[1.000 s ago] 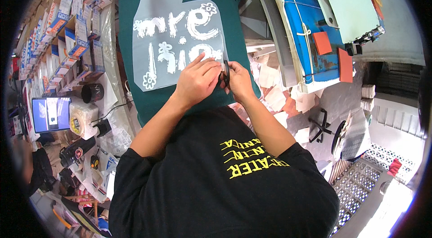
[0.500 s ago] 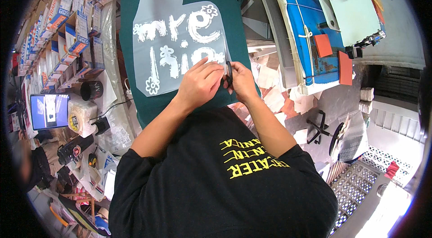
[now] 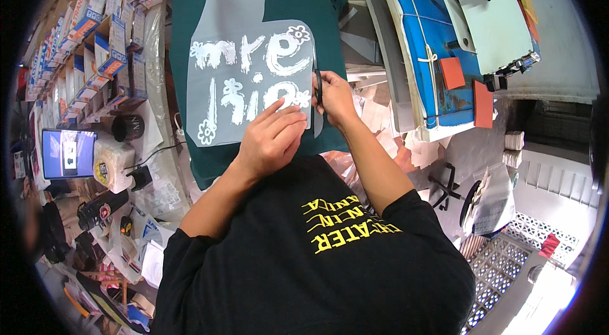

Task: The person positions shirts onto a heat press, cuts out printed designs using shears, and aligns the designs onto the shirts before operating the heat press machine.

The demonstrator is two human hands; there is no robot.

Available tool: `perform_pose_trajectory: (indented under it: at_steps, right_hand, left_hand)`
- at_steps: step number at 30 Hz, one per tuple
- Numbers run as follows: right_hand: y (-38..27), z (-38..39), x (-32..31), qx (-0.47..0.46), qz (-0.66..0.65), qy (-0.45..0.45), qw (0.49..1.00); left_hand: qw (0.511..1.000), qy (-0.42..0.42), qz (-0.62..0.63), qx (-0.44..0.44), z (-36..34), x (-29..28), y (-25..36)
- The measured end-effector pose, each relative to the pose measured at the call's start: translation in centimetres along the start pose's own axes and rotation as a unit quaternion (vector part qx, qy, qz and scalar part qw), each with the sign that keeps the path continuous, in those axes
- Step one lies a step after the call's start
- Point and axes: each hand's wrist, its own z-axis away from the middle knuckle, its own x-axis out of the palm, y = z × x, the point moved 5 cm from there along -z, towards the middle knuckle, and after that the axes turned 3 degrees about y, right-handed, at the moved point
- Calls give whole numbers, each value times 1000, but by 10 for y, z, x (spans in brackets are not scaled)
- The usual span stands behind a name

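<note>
A grey translucent film sheet (image 3: 244,84) with white lettering and flower shapes lies on a dark green cloth (image 3: 327,24). My left hand (image 3: 273,140) rests on the sheet's near right corner, its fingers stretched out flat. In my right hand (image 3: 334,99) is a pair of scissors with black handles (image 3: 318,89), held at the sheet's right edge. The blades point away from me along that edge. A narrow strip of film (image 3: 318,124) hangs beside the edge, just below the scissors.
Left of the cloth stand stacked cardboard boxes (image 3: 92,50), a black mug (image 3: 127,127) and a lit tablet (image 3: 68,154). A blue covered board (image 3: 422,37) tied with cord is on the right. Paper sheets (image 3: 374,119) are scattered below it. An office chair base (image 3: 447,188) stands farther right.
My right hand has moved farther away along the sheet's right edge with the scissors. My left hand has slid nearer to me, and the two hands are wider apart.
</note>
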Motion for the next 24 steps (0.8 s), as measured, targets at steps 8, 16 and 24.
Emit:
perform_pose_trajectory:
  at_steps: [8, 16, 24]
  right_hand:
    - [-4, 0, -1, 2, 35, 27, 999]
    - [-53, 48, -126, -203, 386, 234, 869]
    - [-219, 133, -155, -510, 357, 337, 706]
  left_hand:
    - [988, 106, 92, -57, 3, -14, -11]
    - [586, 526, 478, -389, 46, -59, -110]
    - [544, 547, 452, -447, 140, -27, -115]
